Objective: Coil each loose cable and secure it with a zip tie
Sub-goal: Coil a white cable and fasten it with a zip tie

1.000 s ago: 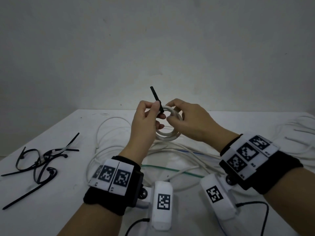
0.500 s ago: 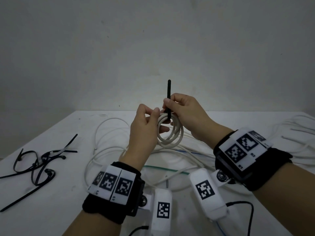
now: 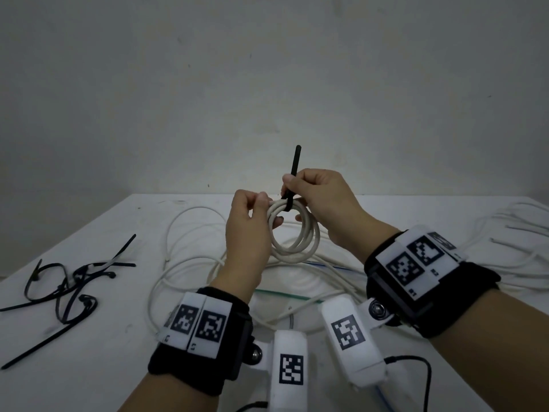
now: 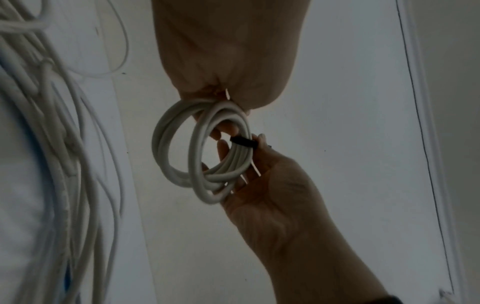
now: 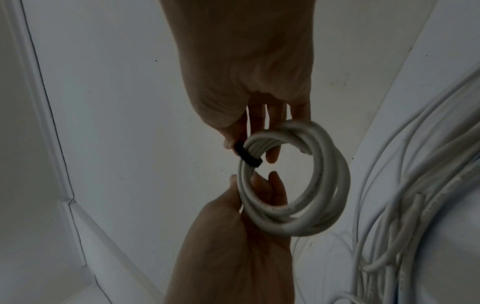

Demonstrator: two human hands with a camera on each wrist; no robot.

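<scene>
A white cable coil [image 3: 309, 242] hangs in the air above the table, between both hands. My left hand [image 3: 263, 203] grips the coil's upper left part between thumb and fingers. A black zip tie [image 3: 295, 165] is wrapped round the top of the coil, its tail pointing up. My right hand [image 3: 289, 190] pinches that tail just above the coil. In the left wrist view the zip tie [image 4: 242, 142] crosses the strands of the coil [image 4: 179, 172]. In the right wrist view the zip tie [image 5: 246, 157] sits on the coil [image 5: 330, 181] under my right fingertips.
Loose white cables [image 3: 184, 263] lie in wide loops on the white table [image 3: 89, 367] below the hands, and more cables [image 3: 517, 230] lie at the right edge. Several spare black zip ties [image 3: 68, 283] are heaped at the left. A grey wall stands behind the table.
The zip tie's tail passed from my left fingers to my right hand, which has drawn it upward. My left hand moved onto the coil, which now hangs as a wider ring.
</scene>
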